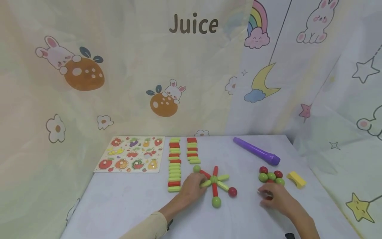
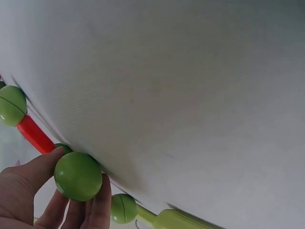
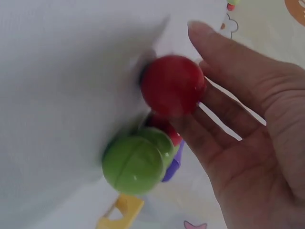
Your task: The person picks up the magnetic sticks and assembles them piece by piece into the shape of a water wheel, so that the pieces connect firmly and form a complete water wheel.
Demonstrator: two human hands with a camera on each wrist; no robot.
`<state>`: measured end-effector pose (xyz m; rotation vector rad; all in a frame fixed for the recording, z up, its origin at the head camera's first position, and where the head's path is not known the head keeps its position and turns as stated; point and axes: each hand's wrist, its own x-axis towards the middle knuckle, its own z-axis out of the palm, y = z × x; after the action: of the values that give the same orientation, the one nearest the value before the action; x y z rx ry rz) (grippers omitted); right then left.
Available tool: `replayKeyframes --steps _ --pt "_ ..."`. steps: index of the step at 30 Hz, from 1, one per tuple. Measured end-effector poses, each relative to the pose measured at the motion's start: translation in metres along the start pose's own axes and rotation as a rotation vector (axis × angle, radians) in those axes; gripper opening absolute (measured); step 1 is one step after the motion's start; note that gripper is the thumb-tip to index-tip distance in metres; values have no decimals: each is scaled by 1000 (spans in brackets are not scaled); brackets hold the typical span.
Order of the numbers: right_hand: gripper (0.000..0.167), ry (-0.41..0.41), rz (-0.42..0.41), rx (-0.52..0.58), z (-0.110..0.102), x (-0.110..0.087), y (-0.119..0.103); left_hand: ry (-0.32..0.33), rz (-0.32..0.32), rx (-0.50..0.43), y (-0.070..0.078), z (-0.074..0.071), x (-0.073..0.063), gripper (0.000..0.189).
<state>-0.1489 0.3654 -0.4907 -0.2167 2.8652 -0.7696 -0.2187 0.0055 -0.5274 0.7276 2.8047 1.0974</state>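
On the table, a figure of red and light green rods spreads from a green centre ball, with coloured balls on several rod ends. At its left side, my left hand pinches a green ball between thumb and fingers; the head view hides this ball behind the hand. My right hand is by a cluster of red and green balls at the right. Its fingers lie behind a red ball, the thumb held apart from it.
Two columns of red and light green rods lie left of the figure. Beyond them is a fruit picture board. A purple stick lies at the back right, and a yellow arched block beside the balls. A printed curtain hangs behind the table.
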Motion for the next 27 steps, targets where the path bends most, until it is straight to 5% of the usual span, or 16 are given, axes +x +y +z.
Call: replayKeyframes --steps 11,20,27 --pt "37 14 -21 -159 0 -6 -3 15 29 24 2 0 -2 21" --pt "36 177 -291 191 23 29 -22 19 38 20 2 -2 2 21" --pt "37 196 -271 341 45 61 -23 1 55 -11 -2 -2 4 20"
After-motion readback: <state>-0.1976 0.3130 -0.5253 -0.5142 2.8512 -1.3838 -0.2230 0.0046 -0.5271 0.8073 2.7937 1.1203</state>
